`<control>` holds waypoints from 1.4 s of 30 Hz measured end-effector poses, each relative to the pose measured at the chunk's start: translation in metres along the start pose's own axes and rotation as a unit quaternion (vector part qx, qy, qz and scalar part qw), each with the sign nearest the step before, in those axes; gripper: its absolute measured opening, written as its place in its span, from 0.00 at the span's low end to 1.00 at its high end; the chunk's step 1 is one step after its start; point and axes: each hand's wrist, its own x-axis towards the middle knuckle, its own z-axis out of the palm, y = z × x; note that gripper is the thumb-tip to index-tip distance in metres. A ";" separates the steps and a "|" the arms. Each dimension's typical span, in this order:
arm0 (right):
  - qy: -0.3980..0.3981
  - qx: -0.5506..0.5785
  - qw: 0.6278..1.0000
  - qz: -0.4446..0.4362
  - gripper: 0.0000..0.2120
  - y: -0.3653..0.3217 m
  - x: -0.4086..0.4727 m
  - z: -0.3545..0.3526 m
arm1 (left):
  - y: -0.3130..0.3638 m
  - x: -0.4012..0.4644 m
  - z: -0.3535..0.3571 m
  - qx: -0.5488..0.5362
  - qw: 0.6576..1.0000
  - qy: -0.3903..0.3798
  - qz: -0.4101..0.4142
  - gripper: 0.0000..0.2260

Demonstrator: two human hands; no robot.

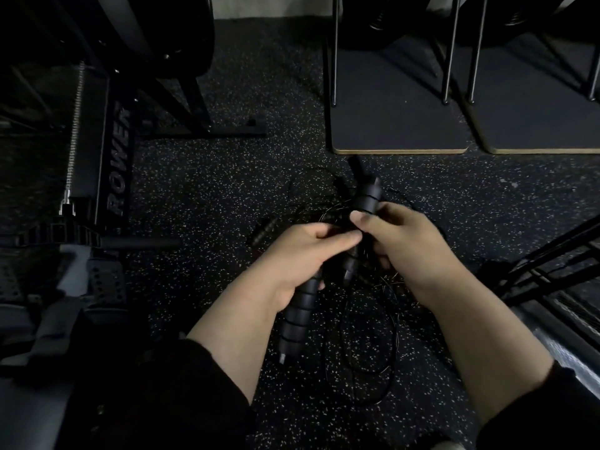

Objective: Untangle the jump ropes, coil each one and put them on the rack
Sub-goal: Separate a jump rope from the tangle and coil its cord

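Black jump ropes lie in a tangle [367, 319] on the speckled floor in front of me. My left hand [302, 258] grips a ribbed black handle [297, 323] that points down toward me. My right hand [402, 241] grips another ribbed black handle [367, 194] that points up and away. The thumbs and fingertips of both hands meet over the thin cord between them. A third handle [264, 230] lies on the floor just left of my left hand. Thin cord loops trail below my hands toward my knees.
A rowing machine [97, 177] with a black bar [139, 243] fills the left side. Two dark mats on metal legs [399, 125] stand at the back right. A black metal frame [545, 264] slants in at the right edge.
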 end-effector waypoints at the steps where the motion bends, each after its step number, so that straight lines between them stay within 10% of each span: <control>1: 0.014 0.013 1.000 -0.010 0.07 -0.004 -0.001 -0.001 | -0.001 0.002 0.000 -0.022 1.000 0.019 -0.008 0.15; 6: -0.007 -0.012 0.997 -0.081 0.13 -0.015 -0.005 -0.002 | -0.002 0.013 -0.011 -0.305 0.938 0.115 -0.120 0.19; 12: -0.196 -0.120 0.971 -0.063 0.34 -0.009 -0.018 0.007 | -0.011 0.017 -0.016 -0.299 0.941 0.127 -0.094 0.21; 19: -0.155 -0.027 0.987 0.005 0.11 -0.008 -0.037 0.016 | -0.007 0.005 -0.010 -0.364 0.916 0.167 0.002 0.23; 28: -0.067 0.192 0.974 0.097 0.13 0.005 -0.094 0.035 | -0.014 -0.041 0.011 -0.415 0.897 0.148 0.034 0.32; 32: -0.060 0.225 0.966 0.111 0.15 0.010 -0.111 0.031 | -0.024 -0.074 0.031 -0.286 0.956 0.026 -0.057 0.20; 42: -0.046 0.244 0.953 0.173 0.13 0.020 -0.105 0.022 | -0.034 -0.065 0.052 -0.236 0.969 0.078 -0.003 0.09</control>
